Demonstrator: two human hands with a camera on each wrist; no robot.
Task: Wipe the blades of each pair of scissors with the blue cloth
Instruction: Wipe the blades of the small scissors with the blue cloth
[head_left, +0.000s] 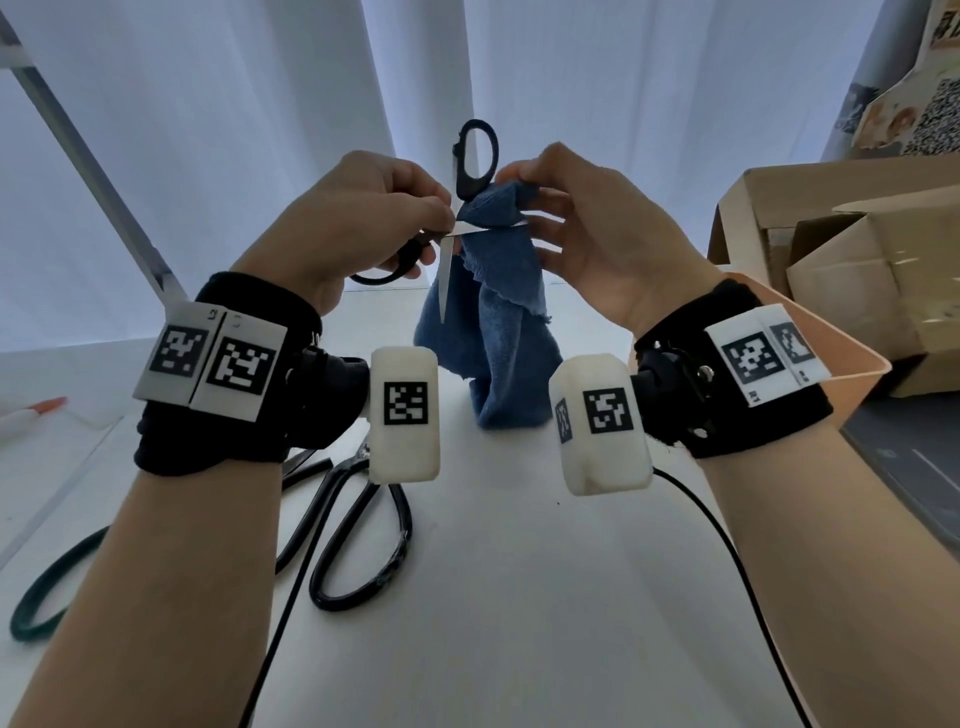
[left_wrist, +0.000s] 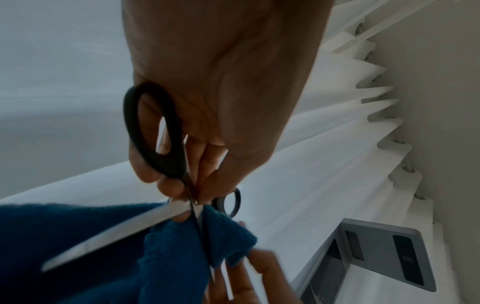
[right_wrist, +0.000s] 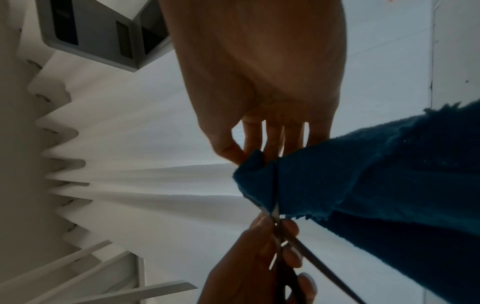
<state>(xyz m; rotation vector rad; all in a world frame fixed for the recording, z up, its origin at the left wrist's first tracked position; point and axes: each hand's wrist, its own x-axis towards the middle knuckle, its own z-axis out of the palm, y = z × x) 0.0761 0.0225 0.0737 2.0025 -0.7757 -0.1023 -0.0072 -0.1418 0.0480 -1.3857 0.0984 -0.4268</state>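
Note:
Small black-handled scissors are held up in front of me, spread wide. My left hand grips them at the pivot and lower handle loop. One bare blade points down. The other blade runs right and is wrapped in the blue cloth. My right hand pinches that cloth over the blade near the pivot, its other fingers spread. The cloth's tail hangs down to the white table. In the left wrist view the bare blade lies across the cloth.
Large black scissors and green-handled scissors lie on the table under my left forearm. An orange-tipped pen lies far left. Cardboard boxes and a peach tray stand on the right. Black cables trail from both wrists.

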